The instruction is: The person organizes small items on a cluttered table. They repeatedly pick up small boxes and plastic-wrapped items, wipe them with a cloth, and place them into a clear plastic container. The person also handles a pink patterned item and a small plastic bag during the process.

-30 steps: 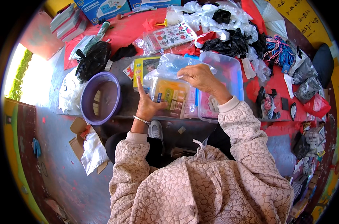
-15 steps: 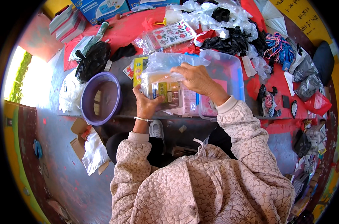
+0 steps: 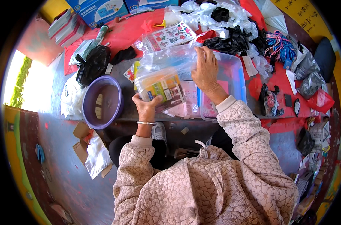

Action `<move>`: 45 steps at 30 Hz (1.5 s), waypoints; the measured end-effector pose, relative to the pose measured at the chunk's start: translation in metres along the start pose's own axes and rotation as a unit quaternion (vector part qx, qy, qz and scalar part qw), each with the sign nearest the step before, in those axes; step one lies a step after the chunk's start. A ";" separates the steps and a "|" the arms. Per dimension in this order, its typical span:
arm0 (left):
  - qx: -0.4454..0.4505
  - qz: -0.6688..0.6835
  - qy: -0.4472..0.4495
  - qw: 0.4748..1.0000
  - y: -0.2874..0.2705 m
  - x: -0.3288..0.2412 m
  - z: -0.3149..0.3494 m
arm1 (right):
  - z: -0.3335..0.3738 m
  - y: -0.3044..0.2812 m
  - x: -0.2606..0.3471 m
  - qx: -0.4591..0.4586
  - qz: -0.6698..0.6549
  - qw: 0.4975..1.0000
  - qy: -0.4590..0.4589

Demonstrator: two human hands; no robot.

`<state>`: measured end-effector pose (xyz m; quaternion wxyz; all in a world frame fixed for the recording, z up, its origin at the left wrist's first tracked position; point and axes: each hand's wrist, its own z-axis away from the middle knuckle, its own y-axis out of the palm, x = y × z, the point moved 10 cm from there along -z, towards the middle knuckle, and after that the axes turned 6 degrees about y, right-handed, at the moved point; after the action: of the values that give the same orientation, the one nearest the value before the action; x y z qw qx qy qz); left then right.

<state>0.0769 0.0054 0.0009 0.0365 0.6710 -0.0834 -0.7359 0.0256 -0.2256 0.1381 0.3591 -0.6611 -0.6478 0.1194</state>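
Note:
A flat pack with a yellow and dark printed face lies inside a clear plastic bag. My left hand grips its lower left corner, thumb on the front. With fingers bent, my right hand pinches the bag's upper right edge, and the film stretches between both hands. The pack tilts above the table. Behind it a yellow card shows in part. Just right of the pack lies a pink printed sheet, beside a clear plastic bin with pink items in it.
A purple basin stands left, next to a black plastic bag. Behind my hands are a floral sheet pack and heaped plastic bags. Blue and pink cords lie far right. An opened cardboard box sits on the floor.
The pack has tilted, its right side dropping. My right hand has moved up and right with the bag's edge, drawing the film out. My left hand keeps its grip.

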 end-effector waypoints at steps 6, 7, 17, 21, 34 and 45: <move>-0.014 0.190 -0.057 0.980 -0.021 0.029 -0.022 | 0.026 0.049 -0.010 0.258 0.030 0.963 0.069; -0.019 0.197 -0.052 0.979 -0.023 0.028 -0.024 | 0.031 0.053 -0.006 0.286 0.027 0.956 0.055; -0.095 0.096 0.015 0.991 -0.039 0.018 -0.026 | 0.068 0.053 0.030 0.604 -0.307 0.735 0.015; -0.121 0.055 0.060 0.989 -0.038 -0.003 -0.021 | 0.056 0.047 0.025 0.509 -0.326 0.794 -0.061; -0.023 0.241 -0.119 0.963 -0.022 0.049 -0.027 | 0.186 0.097 0.091 0.682 -0.440 0.500 0.302; -0.122 0.063 0.076 0.988 -0.002 -0.003 0.007 | 0.175 0.122 0.071 0.442 -0.631 0.328 0.546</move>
<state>0.0704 0.0086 0.0043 0.1708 0.7087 -0.0319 -0.6837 0.0194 -0.0910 -0.0420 0.8394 0.2857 -0.3812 -0.2618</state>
